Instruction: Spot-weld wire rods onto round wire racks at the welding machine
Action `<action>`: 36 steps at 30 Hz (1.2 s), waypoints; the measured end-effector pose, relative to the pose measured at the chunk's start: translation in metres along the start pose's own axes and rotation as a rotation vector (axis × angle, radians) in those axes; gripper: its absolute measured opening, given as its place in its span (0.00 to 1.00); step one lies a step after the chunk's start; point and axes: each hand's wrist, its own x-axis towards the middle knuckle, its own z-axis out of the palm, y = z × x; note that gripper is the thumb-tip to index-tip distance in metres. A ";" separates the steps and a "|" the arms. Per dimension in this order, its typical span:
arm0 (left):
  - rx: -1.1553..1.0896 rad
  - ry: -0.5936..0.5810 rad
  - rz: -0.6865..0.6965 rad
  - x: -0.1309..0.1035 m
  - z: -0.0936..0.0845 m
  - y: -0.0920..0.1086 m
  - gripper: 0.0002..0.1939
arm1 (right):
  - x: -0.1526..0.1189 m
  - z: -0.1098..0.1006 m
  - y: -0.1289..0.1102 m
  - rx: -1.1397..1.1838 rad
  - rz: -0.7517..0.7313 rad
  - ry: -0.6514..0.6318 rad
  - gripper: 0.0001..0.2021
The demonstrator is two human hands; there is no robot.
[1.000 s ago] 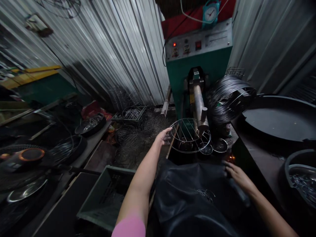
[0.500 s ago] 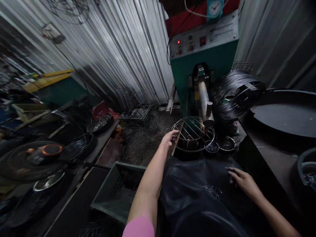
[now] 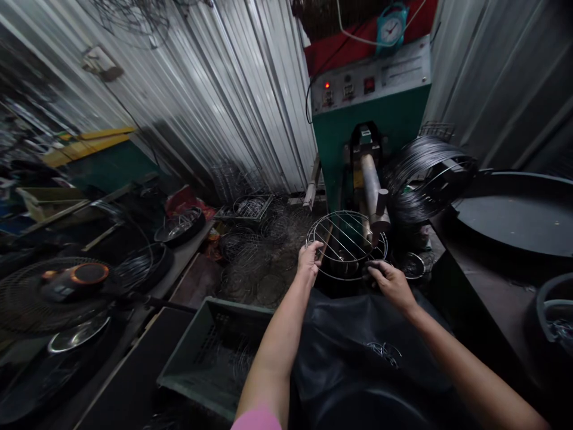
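Observation:
My left hand [image 3: 308, 261] is closed on the left rim of a round wire rack [image 3: 347, 236], with parallel bars across its upper ring and a second ring below. The rack lies level under the metal arm [image 3: 370, 179] of a green machine. At the rack's near right side, my right hand [image 3: 393, 285] has its fingers pinched together beside the lower ring. What those darkened fingertips hold, if anything, is too small to make out. Several short bent wires [image 3: 384, 353] rest on the black apron [image 3: 340, 334] over my lap.
The machine's panel [image 3: 373, 77] shows a lit red lamp. A wire coil [image 3: 430, 173] and a bowl [image 3: 412, 266] of small parts stand right of the arm. To the left are a green crate [image 3: 192, 352], stacked wire racks [image 3: 255, 239] and a fan [image 3: 71, 289].
My right hand has moved from above the apron leftward and forward to the rack's near right rim. My left hand keeps hold of the rack, which has shifted slightly. The view has tilted a little.

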 end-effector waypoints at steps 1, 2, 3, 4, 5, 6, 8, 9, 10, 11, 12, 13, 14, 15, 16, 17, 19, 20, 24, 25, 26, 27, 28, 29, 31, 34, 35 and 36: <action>-0.002 -0.009 0.020 0.001 0.001 0.000 0.14 | 0.002 0.000 0.002 -0.048 0.002 -0.007 0.15; -0.006 -0.021 0.033 0.002 0.001 -0.001 0.15 | 0.003 -0.002 0.004 -0.083 -0.002 -0.020 0.15; -0.012 -0.037 0.040 0.004 0.002 -0.002 0.16 | 0.003 -0.003 0.004 -0.107 -0.012 -0.040 0.14; -0.017 -0.054 0.044 0.005 0.004 -0.003 0.16 | 0.004 -0.005 0.004 -0.122 -0.024 -0.058 0.13; -0.020 -0.070 0.046 0.006 0.005 -0.003 0.17 | 0.004 -0.006 0.002 -0.130 -0.031 -0.073 0.13; -0.022 -0.080 0.046 0.008 0.007 -0.004 0.17 | 0.005 -0.007 0.001 -0.132 -0.026 -0.078 0.12; -0.019 -0.085 0.044 0.009 0.010 -0.006 0.16 | 0.005 -0.008 -0.003 -0.113 0.015 -0.066 0.13; -0.015 -0.081 0.044 0.009 0.012 -0.007 0.16 | 0.006 -0.009 -0.004 -0.098 0.041 -0.056 0.14; -0.009 -0.076 0.043 0.009 0.013 -0.008 0.16 | 0.007 -0.009 -0.004 -0.083 0.059 -0.049 0.16; -0.001 -0.073 0.042 0.008 0.015 -0.008 0.15 | 0.007 -0.010 -0.004 -0.070 0.069 -0.046 0.17; 0.007 -0.071 0.042 0.008 0.016 -0.008 0.15 | 0.008 -0.011 -0.004 -0.061 0.071 -0.049 0.17; 0.014 -0.071 0.042 0.008 0.017 -0.009 0.15 | 0.009 -0.012 -0.003 -0.055 0.070 -0.054 0.18; 0.018 -0.071 0.043 0.008 0.018 -0.009 0.15 | 0.009 -0.013 -0.002 -0.051 0.068 -0.057 0.18; 0.021 -0.073 0.043 0.008 0.019 -0.010 0.15 | 0.010 -0.014 -0.001 -0.047 0.065 -0.060 0.19; 0.023 -0.075 0.043 0.008 0.020 -0.010 0.14 | 0.010 -0.014 0.000 -0.045 0.062 -0.061 0.19; 0.025 -0.077 0.043 0.009 0.021 -0.010 0.14 | 0.010 -0.015 0.001 -0.045 0.058 -0.061 0.19; 0.028 -0.082 0.039 0.011 0.022 -0.011 0.14 | 0.010 -0.016 0.001 -0.048 0.050 -0.049 0.19; 0.029 -0.083 0.037 0.012 0.023 -0.012 0.14 | 0.010 -0.017 0.002 -0.050 0.045 -0.042 0.19; 0.025 -0.094 0.029 0.016 0.026 -0.013 0.15 | 0.012 -0.020 0.002 -0.072 -0.001 -0.020 0.18; 0.024 -0.100 0.029 0.016 0.026 -0.013 0.15 | 0.013 -0.020 0.002 -0.083 -0.017 -0.020 0.17; 0.023 -0.104 0.029 0.016 0.027 -0.013 0.15 | 0.014 -0.021 0.002 -0.097 -0.031 -0.023 0.17; 0.024 -0.104 0.031 0.016 0.027 -0.013 0.15 | 0.015 -0.021 0.002 -0.112 -0.041 -0.026 0.16; 0.027 -0.102 0.032 0.016 0.027 -0.013 0.15 | 0.016 -0.022 0.003 -0.126 -0.047 -0.029 0.16; 0.030 -0.099 0.033 0.015 0.028 -0.012 0.15 | 0.017 -0.022 0.003 -0.137 -0.050 -0.031 0.16; 0.035 -0.096 0.032 0.015 0.028 -0.010 0.15 | 0.019 -0.022 0.003 -0.147 -0.057 -0.036 0.16; 0.036 -0.109 0.032 0.015 0.030 -0.008 0.14 | 0.020 -0.022 0.001 -0.145 -0.062 -0.044 0.15; 0.034 -0.113 0.032 0.015 0.030 -0.007 0.15 | 0.020 -0.022 0.001 -0.145 -0.059 -0.045 0.14; 0.031 -0.115 0.030 0.016 0.031 -0.007 0.15 | 0.021 -0.022 0.001 -0.143 -0.054 -0.043 0.14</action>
